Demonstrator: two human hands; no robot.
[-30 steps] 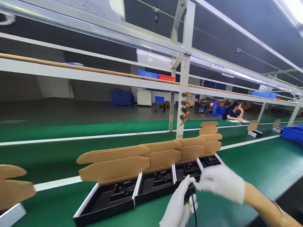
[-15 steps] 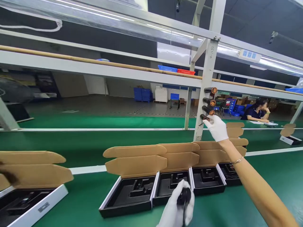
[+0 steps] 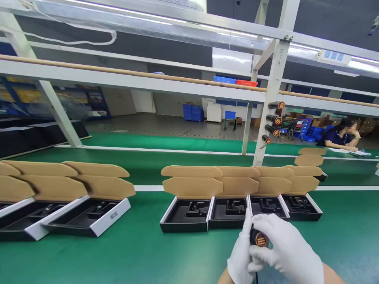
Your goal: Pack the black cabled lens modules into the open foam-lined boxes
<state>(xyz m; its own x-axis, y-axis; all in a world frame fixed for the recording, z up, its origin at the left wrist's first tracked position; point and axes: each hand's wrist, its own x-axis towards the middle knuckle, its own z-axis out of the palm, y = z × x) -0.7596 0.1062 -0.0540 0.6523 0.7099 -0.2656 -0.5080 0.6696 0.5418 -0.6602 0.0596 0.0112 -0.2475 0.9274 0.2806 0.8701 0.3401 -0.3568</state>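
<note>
Both my hands wear white gloves and meet low at the right, in front of a row of open boxes. My left hand (image 3: 240,254) and my right hand (image 3: 286,252) are closed around a small black round part (image 3: 258,239) with an orange striped face; a thin black cord hangs below it. Just beyond them lie open cardboard boxes with black moulded trays (image 3: 227,213), lids standing up. More black parts with orange ends (image 3: 274,119) stick out from a white post (image 3: 268,98).
Further open boxes (image 3: 85,215) lie at the left on the green belt (image 3: 133,252). A white frame with shelves and light bars runs overhead. A seated person (image 3: 340,136) works at the far right. Blue and red bins (image 3: 235,81) rest on the upper shelf.
My right hand has come back down from the parts on the post and now joins the left hand on the black part. The view has shifted left, bringing more boxes in.
</note>
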